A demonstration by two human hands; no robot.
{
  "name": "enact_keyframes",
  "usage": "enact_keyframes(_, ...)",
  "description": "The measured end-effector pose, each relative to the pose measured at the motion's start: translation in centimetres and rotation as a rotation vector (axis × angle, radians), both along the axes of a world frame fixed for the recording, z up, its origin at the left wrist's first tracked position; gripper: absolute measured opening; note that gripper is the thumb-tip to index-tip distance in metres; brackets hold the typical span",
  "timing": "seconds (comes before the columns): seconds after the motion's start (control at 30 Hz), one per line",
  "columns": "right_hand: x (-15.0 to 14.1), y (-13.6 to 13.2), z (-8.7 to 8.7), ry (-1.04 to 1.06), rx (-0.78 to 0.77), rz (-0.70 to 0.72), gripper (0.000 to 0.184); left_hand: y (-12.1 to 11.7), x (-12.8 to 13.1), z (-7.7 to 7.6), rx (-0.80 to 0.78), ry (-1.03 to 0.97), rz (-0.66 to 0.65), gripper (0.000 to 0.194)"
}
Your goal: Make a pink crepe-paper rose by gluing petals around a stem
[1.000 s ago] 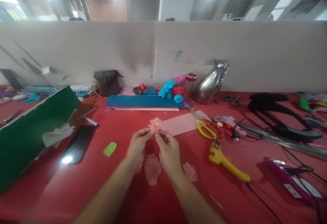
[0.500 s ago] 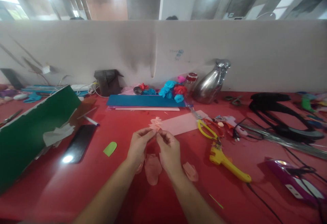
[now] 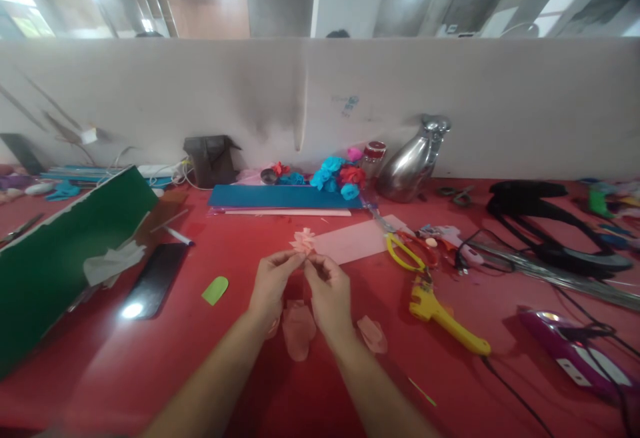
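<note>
My left hand (image 3: 270,285) and my right hand (image 3: 329,295) are raised together over the red table (image 3: 200,358), fingertips pinched on a small pink paper flower (image 3: 303,241). The flower's petals stick up above my fingers. Loose pink paper petals (image 3: 299,331) lie on the table under my wrists, and another pink petal (image 3: 373,335) lies to the right. A pink paper sheet (image 3: 357,241) lies flat just behind the flower.
Yellow-handled scissors (image 3: 405,251) and a yellow glue gun (image 3: 445,321) lie to the right, with cables and a purple tool (image 3: 575,351) beyond. A green board (image 3: 55,251), a black phone (image 3: 155,281) and a green paper scrap (image 3: 215,290) sit left. Blue sheet (image 3: 283,197), paper flowers (image 3: 340,177) and a silver jug (image 3: 413,161) stand at the back.
My hands stay pinched on the pink flower; the fingers have shifted slightly and the flower looks a little tighter. Nothing else moved.
</note>
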State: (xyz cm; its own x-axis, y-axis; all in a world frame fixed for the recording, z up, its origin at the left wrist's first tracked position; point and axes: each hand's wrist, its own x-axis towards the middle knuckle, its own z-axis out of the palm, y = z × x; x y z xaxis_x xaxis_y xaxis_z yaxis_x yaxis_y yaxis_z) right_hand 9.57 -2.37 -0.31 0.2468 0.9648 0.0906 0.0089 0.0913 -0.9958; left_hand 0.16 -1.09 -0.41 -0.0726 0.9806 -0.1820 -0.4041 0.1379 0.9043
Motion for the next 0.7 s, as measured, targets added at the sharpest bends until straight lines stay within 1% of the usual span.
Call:
enact_keyframes(0.13,0.09,0.09,-0.28,0.027,0.002,0.004,0.012,0.08,0.01,-0.06,-0.008,-0.048,-0.012,0.019)
enact_keyframes(0.3,0.18,0.15,-0.14,0.133,0.019,0.004,0.012,0.22,0.09,0.09,-0.024,-0.132,-0.032,0.02)
enact_keyframes(0.4,0.23,0.26,-0.11,0.174,0.009,0.015,0.012,0.15,0.12,0.13,-0.014,-0.108,-0.039,0.022)
enact_keyframes(0.6,0.34,0.43,-0.3,0.196,-0.004,0.02,0.013,-0.13,0.08,0.39,0.029,-0.002,-0.048,0.025)
enact_keyframes(0.7,0.35,0.41,-0.25,0.211,-0.009,0.017,0.013,-0.16,0.03,0.53,0.047,0.016,-0.052,0.025)
